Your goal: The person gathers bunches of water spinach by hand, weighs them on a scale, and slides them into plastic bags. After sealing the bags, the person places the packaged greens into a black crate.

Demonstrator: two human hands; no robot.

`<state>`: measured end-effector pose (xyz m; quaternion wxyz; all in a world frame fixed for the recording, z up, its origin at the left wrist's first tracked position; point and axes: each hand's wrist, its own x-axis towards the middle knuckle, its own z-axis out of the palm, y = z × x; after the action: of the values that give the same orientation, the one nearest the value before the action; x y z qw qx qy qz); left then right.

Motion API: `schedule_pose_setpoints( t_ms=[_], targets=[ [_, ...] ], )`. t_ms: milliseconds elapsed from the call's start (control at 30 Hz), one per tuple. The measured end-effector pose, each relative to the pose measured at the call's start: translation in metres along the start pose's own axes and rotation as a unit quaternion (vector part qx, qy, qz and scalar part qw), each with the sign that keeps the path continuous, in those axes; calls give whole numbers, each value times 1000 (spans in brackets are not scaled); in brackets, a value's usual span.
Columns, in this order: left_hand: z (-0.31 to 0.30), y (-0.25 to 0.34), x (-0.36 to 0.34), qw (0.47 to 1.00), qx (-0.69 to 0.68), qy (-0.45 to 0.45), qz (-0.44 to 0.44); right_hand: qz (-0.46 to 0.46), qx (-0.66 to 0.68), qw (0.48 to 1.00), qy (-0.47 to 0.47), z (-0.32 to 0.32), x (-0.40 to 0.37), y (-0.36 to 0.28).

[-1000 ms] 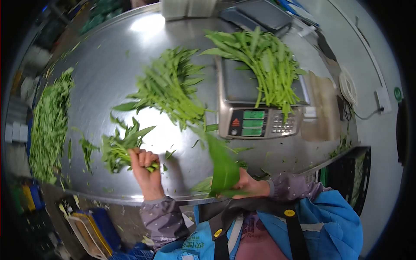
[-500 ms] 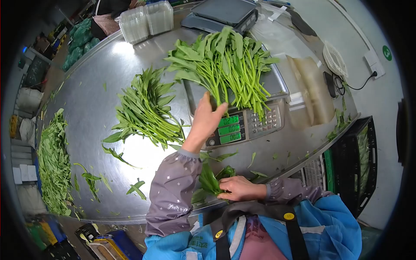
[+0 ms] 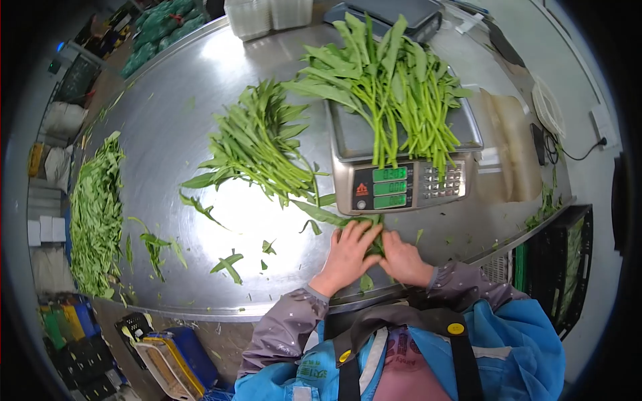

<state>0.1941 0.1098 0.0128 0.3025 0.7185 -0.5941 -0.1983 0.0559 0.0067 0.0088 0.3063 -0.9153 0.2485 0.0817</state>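
Close to the table's front edge, my left hand (image 3: 348,255) has its fingers curled over a few loose water spinach leaves (image 3: 374,244). My right hand (image 3: 404,259) grips the same leaves from the right, its fingers closed; both hands partly hide them. One long leaf (image 3: 321,213) sticks out to the left, past my left fingertips. Just beyond the hands stands a digital scale (image 3: 348,194) with lit green displays. A large bunch of water spinach (image 3: 394,87) lies on its pan, stems toward me. Left of it, a second bunch (image 3: 261,144) rests on the metal table (image 3: 160,200).
A long heap of greens (image 3: 97,214) lines the table's left edge. Leaf scraps (image 3: 227,265) lie scattered. Clear plastic boxes (image 3: 267,17) and another scale (image 3: 388,17) stand at the back. A black crate (image 3: 562,267) is at right, below the table edge.
My left hand has come back from the stems on the scale to the leaves beside my right hand. The bunch stays on the pan. The view has shifted, and the top display reads differently.
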Motion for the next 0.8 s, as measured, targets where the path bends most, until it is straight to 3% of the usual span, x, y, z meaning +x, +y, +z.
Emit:
schedule_pose_setpoints(
  t_ms=[67, 133, 167, 200, 233, 267, 300, 333, 400, 433, 500, 533, 633, 800],
  targets=[
    [2, -9, -28, 1000, 13, 11, -4, -43, 5, 995, -87, 15, 7, -17],
    [-16, -30, -59, 998, 48, -2, -27, -179, 73, 978, -84, 24, 16, -33],
    [-27, -43, -78, 995, 81, -23, -45, -184, 73, 976, -88, 24, 23, -45],
    [-34, -61, -99, 991, 130, 14, -36, -229, 93, 959, -139, 18, 33, -58],
    [-50, -74, -118, 982, 168, 26, -86, -272, 113, 937, -189, 13, 46, -71],
    [-71, -92, -133, 966, 221, 16, -133, -258, 91, 952, -139, 10, 59, -81],
    [-94, -111, -152, 965, 185, 106, -152, -242, 69, 964, -89, 8, 74, -90],
    [-121, -127, -174, 938, 240, 125, -218, -229, 60, 971, -36, 3, 91, -99],
    [-158, -124, -202, 806, 358, 65, -467, -214, 22, 974, 76, -8, 126, -116],
    [-166, -121, -206, 805, 359, 66, -468, -209, -7, 969, 132, -12, 139, -124],
    [-175, -119, -211, 775, 416, 195, -433, -191, -68, 970, 132, -3, 165, -127],
    [-174, -118, -209, 774, 416, 196, -435, -170, -129, 968, 132, 5, 177, -126],
    [-163, -110, -188, 860, 266, 241, -364, -195, -202, 956, 90, 24, 204, -109],
    [-143, -101, -162, 893, 177, 251, -329, -197, -40, 974, 106, -6, 196, -119]
  ],
)
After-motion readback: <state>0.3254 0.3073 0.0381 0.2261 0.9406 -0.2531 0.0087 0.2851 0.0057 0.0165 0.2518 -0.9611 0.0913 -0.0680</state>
